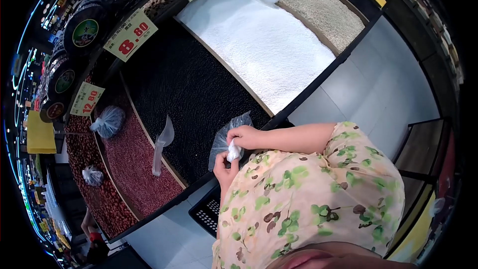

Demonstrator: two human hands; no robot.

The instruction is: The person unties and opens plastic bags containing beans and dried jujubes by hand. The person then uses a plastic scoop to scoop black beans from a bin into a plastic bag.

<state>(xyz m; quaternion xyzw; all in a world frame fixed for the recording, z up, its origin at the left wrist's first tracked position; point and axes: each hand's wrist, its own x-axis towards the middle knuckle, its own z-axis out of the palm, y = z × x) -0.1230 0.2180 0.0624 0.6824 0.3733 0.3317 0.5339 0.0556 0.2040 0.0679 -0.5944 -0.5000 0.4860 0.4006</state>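
Over the near edge of the black beans [189, 84], a clear plastic bag [219, 142] hangs between my two hands. My right hand [243, 137] is closed with its fingers pinching the bag's gathered, whitish top. Just below it, my left hand [225, 168] grips the same bunched plastic between thumb and fingers. The bag's lower part rests against the beans, and what it holds is hard to make out. A clear plastic scoop [163, 142] lies to the left, across the divider between the black beans and the small red beans [132, 154].
White grains [259, 40] and beige grains [313, 0] fill bins at the upper right. Tied bags [108, 121] sit on the red beans and larger reddish items [92, 175]. Price signs [131, 35] line the back. A black perforated basket [205, 215] stands below the bin edge.
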